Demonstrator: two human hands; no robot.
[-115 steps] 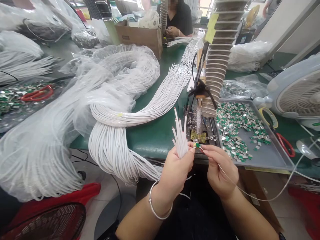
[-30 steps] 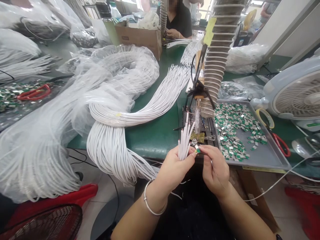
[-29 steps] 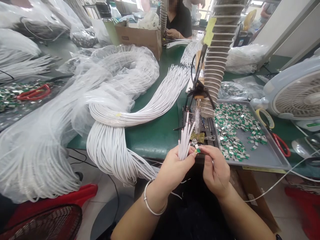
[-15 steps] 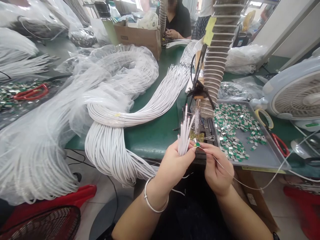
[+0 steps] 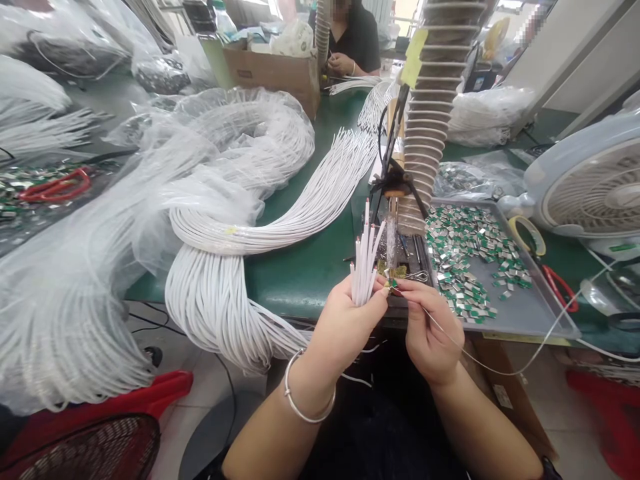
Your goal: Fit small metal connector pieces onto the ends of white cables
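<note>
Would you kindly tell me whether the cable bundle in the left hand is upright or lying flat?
Upright: the left hand grips the cable bundle with its tips pointing up above the fingers.

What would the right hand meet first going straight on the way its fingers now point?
Probably the white cable bundle in the left hand, just past the fingers of the right hand; depth is unclear.

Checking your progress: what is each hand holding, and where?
The left hand grips a bunch of white cables near their tips; the right hand pinches a small green-and-silver clip between its fingertips.
</note>
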